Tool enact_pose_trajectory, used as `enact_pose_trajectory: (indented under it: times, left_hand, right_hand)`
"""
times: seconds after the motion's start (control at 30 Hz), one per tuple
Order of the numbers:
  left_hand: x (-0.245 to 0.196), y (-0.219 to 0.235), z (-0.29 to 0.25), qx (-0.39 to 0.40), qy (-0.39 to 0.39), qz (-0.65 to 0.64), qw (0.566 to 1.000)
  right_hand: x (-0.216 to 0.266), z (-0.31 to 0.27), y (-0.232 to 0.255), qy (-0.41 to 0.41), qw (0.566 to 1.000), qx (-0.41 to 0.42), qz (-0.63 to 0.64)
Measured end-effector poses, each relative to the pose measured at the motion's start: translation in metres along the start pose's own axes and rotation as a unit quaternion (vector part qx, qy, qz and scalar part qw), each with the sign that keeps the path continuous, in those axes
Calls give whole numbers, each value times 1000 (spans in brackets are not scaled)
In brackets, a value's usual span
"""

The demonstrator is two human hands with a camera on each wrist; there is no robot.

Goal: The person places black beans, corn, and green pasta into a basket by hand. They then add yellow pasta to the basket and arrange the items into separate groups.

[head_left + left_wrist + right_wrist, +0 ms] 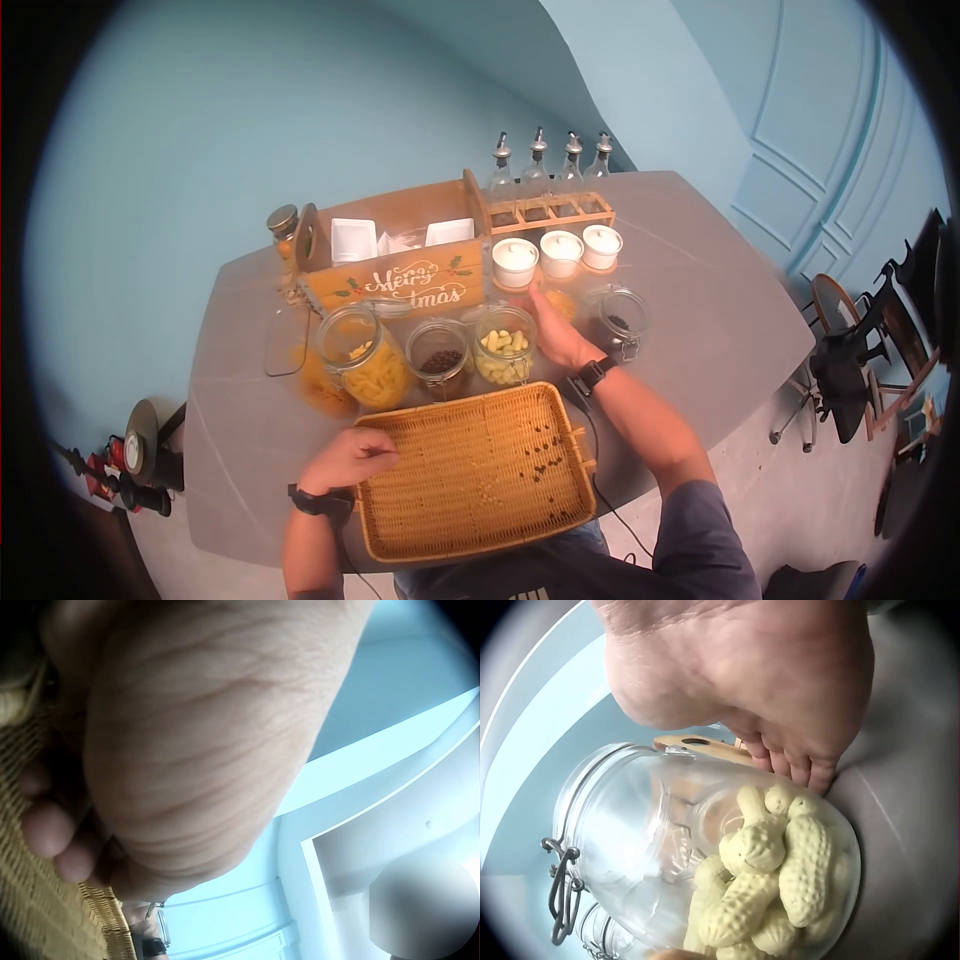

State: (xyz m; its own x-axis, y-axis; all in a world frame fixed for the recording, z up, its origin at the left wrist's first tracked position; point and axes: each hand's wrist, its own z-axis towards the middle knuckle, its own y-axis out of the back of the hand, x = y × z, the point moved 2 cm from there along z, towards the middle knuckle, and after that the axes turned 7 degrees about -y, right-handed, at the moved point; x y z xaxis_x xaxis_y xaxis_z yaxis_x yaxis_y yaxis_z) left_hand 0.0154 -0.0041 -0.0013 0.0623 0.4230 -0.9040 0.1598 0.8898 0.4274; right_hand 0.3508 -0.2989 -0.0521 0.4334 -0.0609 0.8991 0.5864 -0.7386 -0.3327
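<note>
Currently hands apart, right hand [562, 335] straight-fingered just right of upright peanut jar [504, 350] beyond far edge of wicker basket [425, 500], nearer it than left hand [348, 460], fingers bent over basket's left end, can't tell if pinching anything.
</note>
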Motion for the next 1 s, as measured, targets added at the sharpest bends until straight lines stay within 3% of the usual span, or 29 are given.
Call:
enact_pose_trajectory:
  times: [0.23, 0.33, 0.53, 0.83, 1.0]
  left_hand:
    - [-6, 0, 1, 6, 8, 12, 1000]
    - [-8, 0, 1, 0, 5, 25, 1000]
    - [-10, 0, 1, 3, -6, 30, 1000]
    - [-1, -1, 2, 8, -16, 15, 1000]
    - [2, -3, 1, 12, -16, 21, 1000]
  right_hand:
    - [6, -2, 6, -1, 991, 0, -136]
    - [12, -3, 0, -9, 991, -36, -125]
    - [12, -6, -10, -6, 996, 16, -90]
    - [-2, -63, -1, 15, 970, -154, -186]
    - [-17, -101, 15, -33, 947, -177, -266]
